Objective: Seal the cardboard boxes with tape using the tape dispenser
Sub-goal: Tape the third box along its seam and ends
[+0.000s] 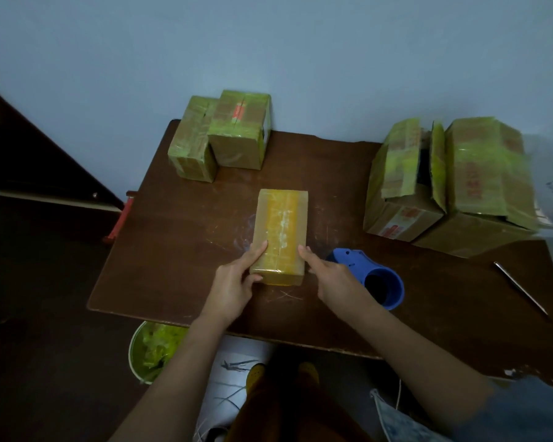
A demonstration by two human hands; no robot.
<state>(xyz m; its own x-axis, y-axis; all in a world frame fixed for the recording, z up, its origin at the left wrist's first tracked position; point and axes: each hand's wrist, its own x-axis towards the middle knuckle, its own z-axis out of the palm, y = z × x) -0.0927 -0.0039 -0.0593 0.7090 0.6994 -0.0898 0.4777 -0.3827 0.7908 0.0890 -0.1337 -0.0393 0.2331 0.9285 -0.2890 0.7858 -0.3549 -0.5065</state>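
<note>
Pressing tape flat on the box, which lies at the middle of the table, long axis running away from the person. Yellow tape strip runs down its top along the seam; the near end looks wrapped over the front edge.

Left hand holds the box's near left corner, fingers laid along the left side, thumb on the near end. Right hand is at the box's near right corner, index finger straight and touching the right edge; whether the other fingers grip anything cannot be told, though nothing shows in them.

Dispenser, blue, lies on the table just right of the box, partly behind the right hand, not held.

Step in hand, by my reading: smoothing or checking the strip on this box, sealing nearly finished.

Two sealed boxes sit far left of the box, against the wall. Open boxes, flaps up, stand far right of it. A thin metal tool lies right of the dispenser.

Next move likely calls for setting this box aside with the sealed pair, pulling an open one to the centre, closing flaps, and taking up the dispenser with the right hand.
</note>
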